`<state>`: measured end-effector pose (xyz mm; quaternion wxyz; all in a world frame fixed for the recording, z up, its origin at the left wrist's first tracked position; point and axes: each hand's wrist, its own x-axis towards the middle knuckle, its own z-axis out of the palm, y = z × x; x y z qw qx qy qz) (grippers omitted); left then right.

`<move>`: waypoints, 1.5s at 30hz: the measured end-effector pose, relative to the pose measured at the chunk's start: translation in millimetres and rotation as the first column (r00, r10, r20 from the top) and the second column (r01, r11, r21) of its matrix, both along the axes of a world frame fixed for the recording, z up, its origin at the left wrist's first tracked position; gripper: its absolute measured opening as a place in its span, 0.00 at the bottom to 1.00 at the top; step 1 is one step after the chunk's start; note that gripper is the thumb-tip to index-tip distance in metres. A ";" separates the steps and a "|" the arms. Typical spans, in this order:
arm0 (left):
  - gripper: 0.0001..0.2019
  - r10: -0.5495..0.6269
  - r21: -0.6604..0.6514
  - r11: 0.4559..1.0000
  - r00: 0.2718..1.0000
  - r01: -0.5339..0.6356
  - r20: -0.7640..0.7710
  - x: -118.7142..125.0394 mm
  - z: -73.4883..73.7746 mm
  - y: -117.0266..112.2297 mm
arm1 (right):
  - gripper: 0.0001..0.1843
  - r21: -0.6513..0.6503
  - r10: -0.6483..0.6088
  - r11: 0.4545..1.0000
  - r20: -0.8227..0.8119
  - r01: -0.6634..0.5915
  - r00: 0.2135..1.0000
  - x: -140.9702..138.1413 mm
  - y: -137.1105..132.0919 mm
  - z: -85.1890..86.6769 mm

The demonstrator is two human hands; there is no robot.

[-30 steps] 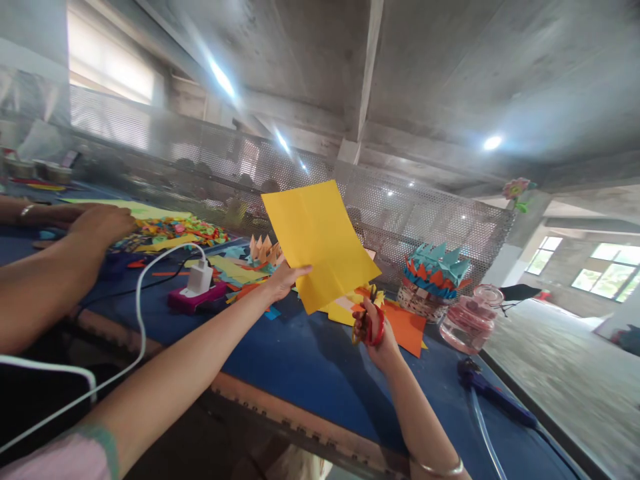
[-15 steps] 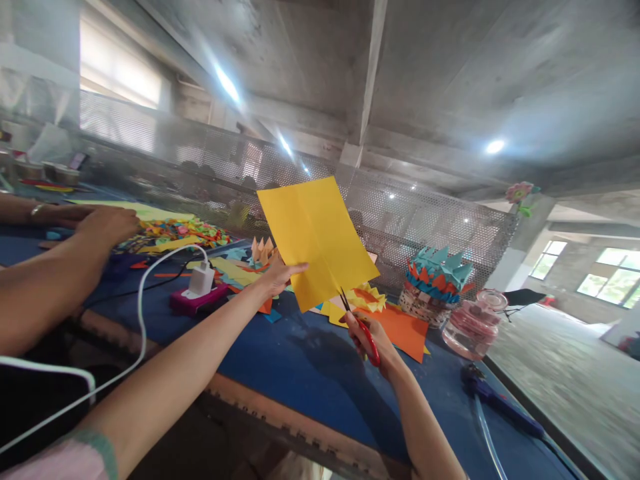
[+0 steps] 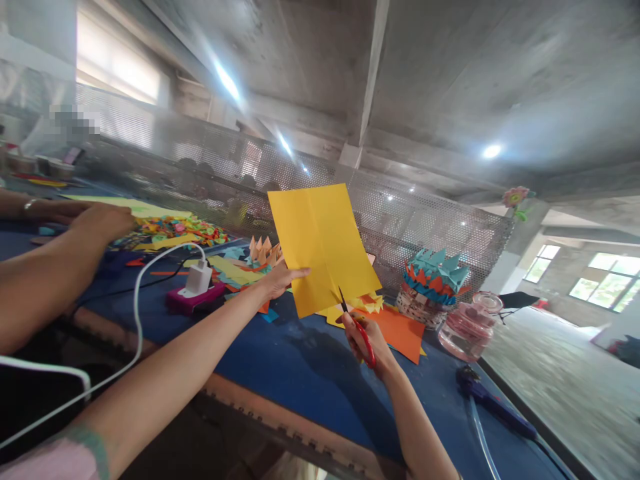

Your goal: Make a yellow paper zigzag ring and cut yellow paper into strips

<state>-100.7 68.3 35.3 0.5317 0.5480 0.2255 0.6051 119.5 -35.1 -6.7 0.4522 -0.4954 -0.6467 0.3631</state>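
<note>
A yellow sheet of paper [image 3: 325, 240] with a crease down its middle is held up above the blue table. My left hand [image 3: 281, 279] pinches its lower left edge, thumb on the near face. In my right hand [image 3: 370, 341] are red-handled scissors [image 3: 369, 343], fingers wrapped through the loops. Their dark blades meet the sheet's lower edge near the crease, one blade showing in front of the paper. Below and behind the sheet lie an orange sheet [image 3: 403, 333] and yellow paper pieces [image 3: 333, 315].
Peach paper points [image 3: 264, 251] and a teal-and-orange paper stack [image 3: 435, 273] stand behind. Rightward are a pink jar [image 3: 465, 333] and a glue gun [image 3: 495, 403]. At left, a charger [image 3: 197, 279] trails a white cable near another person's hand [image 3: 103, 223] and colourful scraps [image 3: 175, 232].
The yellow sheet has turned a little and shifted slightly right. The scissor blades sit a bit further into its lower edge. My left hand keeps its hold.
</note>
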 end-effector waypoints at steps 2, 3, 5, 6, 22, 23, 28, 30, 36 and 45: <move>0.38 -0.004 -0.020 1.000 1.000 0.004 -0.015 0.0 -0.7 0.3 | 0.26 0.009 0.004 1.000 -0.010 -0.003 1.000 -0.2 -0.5 0.0; 0.37 -0.007 -0.026 1.000 1.000 0.007 -0.019 0.0 -0.8 0.4 | 0.25 0.011 0.004 1.000 -0.014 -0.003 1.000 -0.5 -0.9 0.3; 0.36 -0.011 -0.026 1.000 1.000 0.010 -0.023 0.3 -1.1 0.7 | 0.25 0.014 -0.005 1.000 -0.006 0.005 1.000 -1.1 -1.4 0.9; 0.36 -0.012 -0.026 1.000 1.000 0.011 -0.026 0.5 -1.3 0.9 | 0.25 0.015 -0.011 1.000 0.007 0.011 1.000 -1.3 -1.4 1.1; 0.38 -0.023 0.007 1.000 0.997 0.024 -0.080 -0.3 -0.2 -0.5 | 0.26 0.027 -0.012 1.000 0.109 0.009 0.994 -1.8 0.0 0.9; 0.39 -0.021 0.019 1.000 0.998 0.023 -0.066 -0.1 -0.1 -0.8 | 0.26 0.032 -0.008 0.999 0.109 0.004 0.994 -2.2 -0.3 1.8; 0.40 -0.015 0.002 1.000 0.998 0.016 -0.061 0.5 0.0 -1.3 | 0.26 0.037 0.004 0.999 0.116 -0.009 0.993 -2.4 0.3 2.5; 0.39 -0.018 0.001 1.000 0.998 0.018 -0.064 0.7 -0.2 -0.9 | 0.26 0.037 -0.004 0.999 0.120 -0.001 0.993 -1.4 0.9 1.0; 0.39 -0.023 0.027 0.999 0.998 0.025 -0.059 0.9 -0.3 0.1 | 0.26 0.029 -0.018 0.999 0.113 0.014 0.993 -0.3 0.8 -0.6; 0.30 -0.022 0.014 1.000 0.998 0.023 -0.058 0.0 0.8 0.9 | 0.27 0.054 -0.009 0.999 0.129 0.002 0.992 -0.7 0.8 0.4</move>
